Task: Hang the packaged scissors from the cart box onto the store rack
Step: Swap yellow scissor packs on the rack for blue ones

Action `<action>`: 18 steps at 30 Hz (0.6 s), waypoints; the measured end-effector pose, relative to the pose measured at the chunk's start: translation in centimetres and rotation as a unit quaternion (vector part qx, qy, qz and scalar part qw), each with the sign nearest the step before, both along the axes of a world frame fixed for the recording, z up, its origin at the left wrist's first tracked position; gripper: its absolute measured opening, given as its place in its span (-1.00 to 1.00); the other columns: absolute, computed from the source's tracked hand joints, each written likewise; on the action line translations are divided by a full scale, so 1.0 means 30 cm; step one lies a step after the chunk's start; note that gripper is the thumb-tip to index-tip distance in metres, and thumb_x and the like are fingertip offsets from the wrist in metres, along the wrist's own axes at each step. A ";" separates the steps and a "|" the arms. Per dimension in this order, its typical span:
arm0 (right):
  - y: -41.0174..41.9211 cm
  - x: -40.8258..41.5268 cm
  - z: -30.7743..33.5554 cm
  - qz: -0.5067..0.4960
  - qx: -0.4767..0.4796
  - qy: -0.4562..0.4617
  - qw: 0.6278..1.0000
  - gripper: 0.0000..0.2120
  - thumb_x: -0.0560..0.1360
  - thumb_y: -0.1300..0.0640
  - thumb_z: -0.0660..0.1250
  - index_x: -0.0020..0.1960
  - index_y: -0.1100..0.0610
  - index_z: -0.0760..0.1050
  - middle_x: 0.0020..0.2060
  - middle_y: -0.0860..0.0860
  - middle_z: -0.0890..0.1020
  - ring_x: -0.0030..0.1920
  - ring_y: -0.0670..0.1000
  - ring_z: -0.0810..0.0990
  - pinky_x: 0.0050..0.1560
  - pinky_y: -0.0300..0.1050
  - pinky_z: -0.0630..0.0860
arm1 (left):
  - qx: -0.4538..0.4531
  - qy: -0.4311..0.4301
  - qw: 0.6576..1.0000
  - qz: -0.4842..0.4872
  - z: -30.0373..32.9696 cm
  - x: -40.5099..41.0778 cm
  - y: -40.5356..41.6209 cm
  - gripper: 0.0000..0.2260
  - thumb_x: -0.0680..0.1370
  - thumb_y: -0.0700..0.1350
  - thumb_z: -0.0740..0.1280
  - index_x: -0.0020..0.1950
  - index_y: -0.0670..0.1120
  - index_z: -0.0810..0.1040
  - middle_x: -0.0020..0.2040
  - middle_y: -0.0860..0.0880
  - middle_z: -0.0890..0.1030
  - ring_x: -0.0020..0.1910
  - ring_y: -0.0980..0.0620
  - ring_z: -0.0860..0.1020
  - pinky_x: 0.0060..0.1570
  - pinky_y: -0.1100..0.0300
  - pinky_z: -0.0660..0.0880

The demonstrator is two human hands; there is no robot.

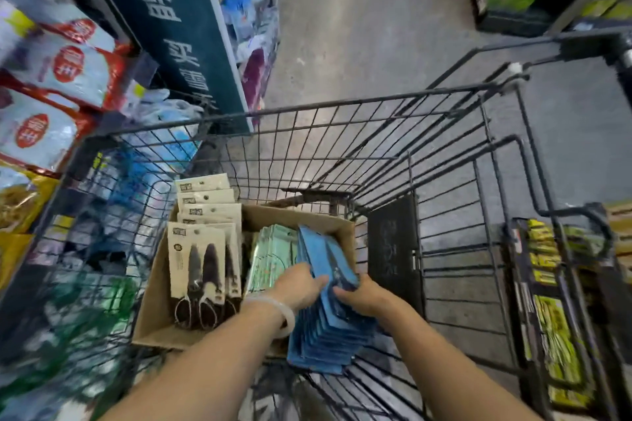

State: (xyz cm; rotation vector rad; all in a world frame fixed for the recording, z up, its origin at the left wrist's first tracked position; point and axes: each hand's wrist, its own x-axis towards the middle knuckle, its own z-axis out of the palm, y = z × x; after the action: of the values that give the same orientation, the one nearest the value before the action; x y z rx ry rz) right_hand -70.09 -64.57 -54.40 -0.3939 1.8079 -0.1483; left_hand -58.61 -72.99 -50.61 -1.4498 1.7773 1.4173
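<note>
Lower centre: both hands, left hand [301, 285] and right hand [364, 296], grasp a blue packet stack [328, 318] in the cart box [154, 314]; next, probably lifting it toward the rack.

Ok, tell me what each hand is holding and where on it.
Both hands grip the stack of blue card packages in the cardboard box: the left hand on its left edge, the right hand on its right edge.

Both forearms reach up from bottom of frame; left hand [301, 285] and right hand [359, 296] meet lower center, fingers curled, gripping.
</note>
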 end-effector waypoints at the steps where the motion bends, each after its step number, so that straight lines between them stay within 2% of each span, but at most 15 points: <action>1: -0.003 -0.001 -0.006 -0.020 -0.004 -0.001 1.000 -0.31 0.44 -0.07 0.39 0.41 0.23 0.21 0.30 0.09 0.43 0.26 0.09 0.48 0.22 -0.10 0.44 | 0.004 0.012 1.000 0.025 -0.013 -0.010 -0.001 -0.79 0.60 -0.02 0.23 0.12 -0.12 0.49 0.03 -0.08 0.55 -0.01 -0.07 0.52 -0.07 0.17 0.44; 3: -0.009 0.003 -0.009 -0.034 0.005 0.016 0.999 -0.17 0.30 -0.17 0.47 0.38 0.23 0.24 0.26 0.10 0.49 0.20 0.09 0.53 0.07 -0.07 0.51 | 0.019 0.020 0.997 0.076 -0.030 -0.023 -0.005 -0.84 0.56 -0.06 0.30 0.06 -0.12 0.50 -0.03 -0.07 0.55 -0.04 -0.06 0.54 -0.13 0.19 0.48; 6: -0.022 0.010 -0.003 0.039 0.002 0.042 0.998 -0.06 0.02 -0.37 0.39 0.28 0.11 0.41 0.14 0.05 0.58 0.09 0.05 0.58 0.05 -0.05 0.56 | 0.068 0.021 0.986 0.149 -0.062 -0.018 -0.017 -0.80 0.48 -0.10 0.42 -0.02 -0.20 0.52 0.00 -0.11 0.61 0.07 -0.14 0.60 0.11 0.00 0.55; 7: -0.029 0.012 0.011 0.066 -0.006 0.041 0.997 -0.10 0.01 -0.39 0.36 0.23 0.07 0.46 0.12 0.04 0.59 0.07 0.04 0.59 0.08 -0.03 0.56 | 0.087 0.020 0.982 0.166 -0.073 -0.014 -0.025 -0.80 0.46 -0.13 0.44 -0.03 -0.22 0.54 0.02 -0.14 0.63 0.07 -0.15 0.61 0.14 -0.05 0.54; 9: -0.039 0.011 0.040 0.080 -0.021 0.027 0.996 -0.29 0.19 -0.35 0.35 0.18 0.08 0.50 0.13 0.05 0.60 0.08 0.06 0.59 0.14 0.01 0.55 | 0.102 -0.001 0.980 0.172 -0.106 0.003 -0.044 -0.74 0.43 -0.14 0.47 0.02 -0.25 0.56 0.06 -0.19 0.64 0.06 -0.17 0.62 0.13 -0.09 0.54; 12: -0.049 -0.011 0.051 0.049 -0.018 0.046 0.998 -0.51 0.52 -0.15 0.22 0.28 0.19 0.43 0.19 0.10 0.55 0.19 0.12 0.54 0.20 -0.04 0.49 | 0.115 -0.019 0.975 0.190 -0.132 0.048 -0.075 -0.62 0.44 -0.16 0.45 0.18 -0.33 0.52 0.14 -0.26 0.61 0.13 -0.21 0.59 0.17 -0.09 0.52; 15: -0.045 -0.013 0.038 0.058 -0.012 0.069 0.996 -0.54 0.53 -0.08 0.24 0.30 0.20 0.41 0.21 0.10 0.54 0.20 0.12 0.53 0.19 -0.06 0.48 | 0.116 -0.037 0.967 0.222 -0.098 0.112 -0.099 -0.63 0.49 -0.19 0.40 0.24 -0.34 0.49 0.18 -0.26 0.58 0.19 -0.22 0.55 0.23 -0.10 0.47; 18: -0.040 0.009 0.013 0.085 0.009 0.064 0.994 -0.46 0.45 -0.09 0.35 0.33 0.16 0.40 0.24 0.10 0.54 0.21 0.10 0.54 0.18 -0.12 0.48 | 0.150 -0.038 0.950 0.272 -0.117 0.203 -0.129 -0.67 0.49 -0.17 0.38 0.21 -0.26 0.50 0.10 -0.20 0.63 0.10 -0.20 0.60 0.18 -0.15 0.50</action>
State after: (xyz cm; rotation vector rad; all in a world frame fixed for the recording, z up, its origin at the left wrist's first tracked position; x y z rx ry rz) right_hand -69.82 -65.77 -54.02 -0.5518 1.8903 0.0127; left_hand -52.54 -76.85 -54.11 -1.8708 1.0852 1.7675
